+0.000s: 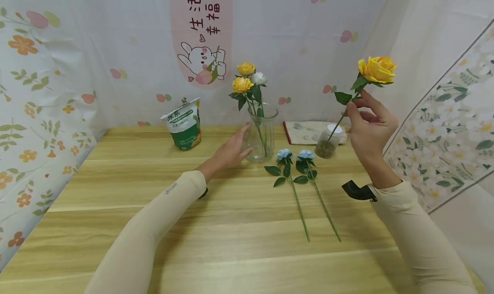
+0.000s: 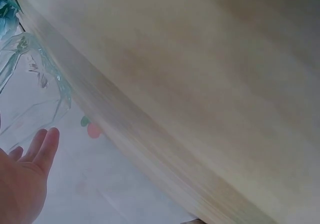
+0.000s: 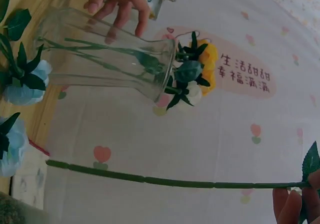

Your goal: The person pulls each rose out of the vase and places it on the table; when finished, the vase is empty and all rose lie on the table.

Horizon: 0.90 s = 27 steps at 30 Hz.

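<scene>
A clear glass vase (image 1: 273, 133) stands towards the back of the table, holding two yellow roses (image 1: 242, 84) and a white rose (image 1: 258, 78). My left hand (image 1: 230, 151) is at the vase's left side, its fingers extended; the right wrist view shows those fingers against or just beside the glass. Off to the right, my right hand (image 1: 372, 124) pinches another yellow rose (image 1: 377, 69) by the upper stem, bloom up and stem slanting down to the left. Two light-blue roses (image 1: 284, 154) with long green stems lie on the table between the hands.
Behind the held stem stands a small white-lidded jar (image 1: 325, 144) with grainy contents. A flat pale cloth or pouch with a red edge (image 1: 302, 133) lies near the curtain. The green-and-white snack bag (image 1: 185, 128) stands at the back left, a clip on top.
</scene>
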Tool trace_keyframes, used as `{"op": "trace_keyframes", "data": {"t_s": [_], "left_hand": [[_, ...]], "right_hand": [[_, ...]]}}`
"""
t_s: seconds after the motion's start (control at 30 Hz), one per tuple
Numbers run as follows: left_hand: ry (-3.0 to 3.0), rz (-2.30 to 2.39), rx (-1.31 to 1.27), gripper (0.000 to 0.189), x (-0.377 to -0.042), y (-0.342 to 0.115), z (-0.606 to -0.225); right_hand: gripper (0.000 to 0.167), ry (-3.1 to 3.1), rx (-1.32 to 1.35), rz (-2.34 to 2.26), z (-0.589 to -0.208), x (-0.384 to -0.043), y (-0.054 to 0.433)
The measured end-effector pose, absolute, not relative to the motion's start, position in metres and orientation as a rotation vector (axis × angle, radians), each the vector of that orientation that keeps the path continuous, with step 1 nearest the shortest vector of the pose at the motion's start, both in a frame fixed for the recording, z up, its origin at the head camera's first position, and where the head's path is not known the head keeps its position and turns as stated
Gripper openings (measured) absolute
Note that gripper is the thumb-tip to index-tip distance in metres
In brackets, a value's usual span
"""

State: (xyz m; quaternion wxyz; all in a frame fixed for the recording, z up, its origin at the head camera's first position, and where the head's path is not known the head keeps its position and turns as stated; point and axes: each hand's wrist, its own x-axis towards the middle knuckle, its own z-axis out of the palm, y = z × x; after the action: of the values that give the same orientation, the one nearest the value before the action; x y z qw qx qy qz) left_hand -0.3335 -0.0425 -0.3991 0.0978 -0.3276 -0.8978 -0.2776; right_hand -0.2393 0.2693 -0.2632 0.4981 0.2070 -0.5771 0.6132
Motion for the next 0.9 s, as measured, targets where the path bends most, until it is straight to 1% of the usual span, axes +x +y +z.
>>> {"op": "trace_keyframes", "data": {"t_s": [0.2, 0.47, 0.67, 0.9], "left_hand": [[-2.689, -0.796, -0.970, 0.080, -0.332, -0.043, -0.398], [-2.657, -0.777, -0.976, 0.080, -0.334, -0.043, -0.401], [-2.649, -0.773, -0.971, 0.080, -0.335, -0.042, -0.401], [-2.661, -0.773, -0.966, 0.081, -0.333, -0.041, -0.400]], "right_hand": [[0.025, -1.513, 0.443, 1.499, -0.279, -0.229, 0.288], [0.022, -1.663, 0.382, 1.364, -0.294, -0.222, 0.303], [0.022, -1.761, 0.388, 1.244, -0.303, -0.215, 0.311], [0.016, -1.891, 0.381, 1.240, -0.314, -0.210, 0.323]]}}
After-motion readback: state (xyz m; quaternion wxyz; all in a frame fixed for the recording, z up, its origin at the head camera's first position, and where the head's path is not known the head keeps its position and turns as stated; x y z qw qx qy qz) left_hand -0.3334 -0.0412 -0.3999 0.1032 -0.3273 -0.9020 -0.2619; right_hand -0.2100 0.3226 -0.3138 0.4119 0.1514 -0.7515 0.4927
